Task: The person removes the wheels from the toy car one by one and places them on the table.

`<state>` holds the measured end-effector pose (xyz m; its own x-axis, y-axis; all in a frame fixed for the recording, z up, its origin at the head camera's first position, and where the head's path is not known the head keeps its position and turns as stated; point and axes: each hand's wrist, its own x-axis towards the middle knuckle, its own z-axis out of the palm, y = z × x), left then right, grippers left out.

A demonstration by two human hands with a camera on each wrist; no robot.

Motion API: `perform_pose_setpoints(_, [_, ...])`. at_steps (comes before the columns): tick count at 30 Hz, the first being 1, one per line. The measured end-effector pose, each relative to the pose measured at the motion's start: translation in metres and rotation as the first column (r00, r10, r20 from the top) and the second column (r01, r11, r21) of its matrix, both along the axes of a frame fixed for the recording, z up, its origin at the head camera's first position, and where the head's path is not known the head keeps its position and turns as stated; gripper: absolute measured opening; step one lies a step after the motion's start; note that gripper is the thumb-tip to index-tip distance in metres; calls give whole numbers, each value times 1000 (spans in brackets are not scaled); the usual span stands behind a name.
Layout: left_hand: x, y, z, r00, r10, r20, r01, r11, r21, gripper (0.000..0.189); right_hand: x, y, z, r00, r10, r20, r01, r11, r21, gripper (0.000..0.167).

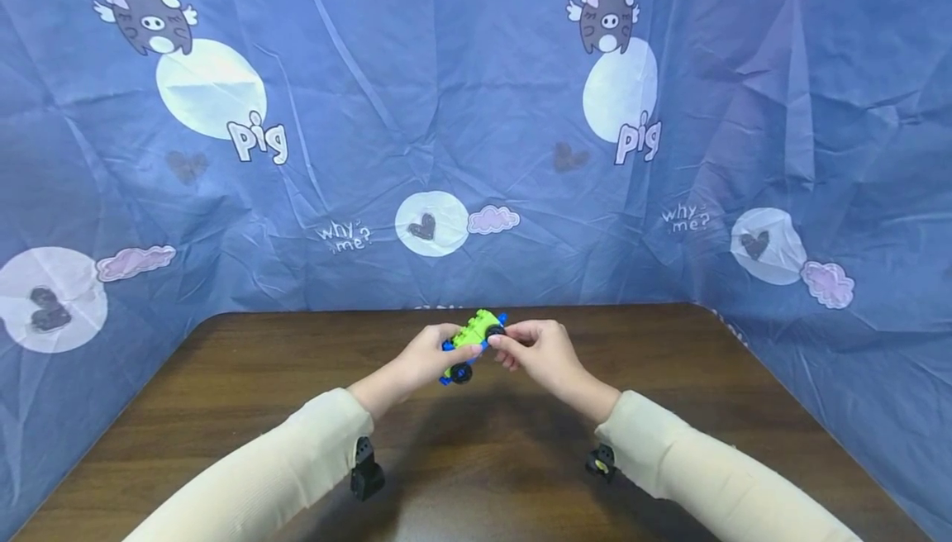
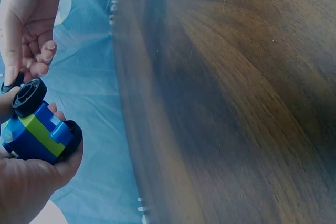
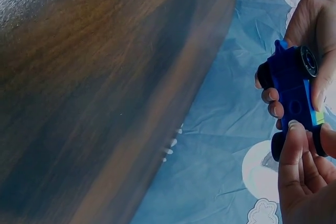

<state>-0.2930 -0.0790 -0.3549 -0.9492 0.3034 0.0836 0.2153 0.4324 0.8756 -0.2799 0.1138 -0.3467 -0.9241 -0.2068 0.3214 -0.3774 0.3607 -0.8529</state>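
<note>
A toy car [image 1: 472,334] with a lime-green studded top, blue base and black wheels is held up over the table. My left hand [image 1: 424,358] grips its body from the left side, thumb along the near flank. From the right, my right hand [image 1: 549,358] pinches the black wheel [image 1: 494,331] at the car's far end between thumb and fingers. Another wheel [image 1: 462,373] shows below the left thumb. The blue underside [image 3: 294,95] faces the right wrist camera, with a right fingertip against it. In the left wrist view, a blue and green end [image 2: 42,137] of the car shows.
A dark brown wooden table [image 1: 260,410] spreads beneath both hands. Behind it and at its sides hangs a blue cloth [image 1: 476,71] printed with pigs, hearts and clouds. Black wrist cameras hang under the left cuff [image 1: 366,469] and the right cuff [image 1: 601,461].
</note>
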Motion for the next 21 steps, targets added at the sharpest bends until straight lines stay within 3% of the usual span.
perform_pose_setpoints(5, [1, 2, -2, 1000, 16, 1, -16, 1000, 12, 41, -7, 1, -8, 999, -25, -35, 25, 1000, 4, 22])
perform_pose_setpoints(21, [-1, 7, -2, 998, 57, 10, -57, 998, 26, 38, -8, -1, -6, 996, -70, -48, 72, 997, 31, 18])
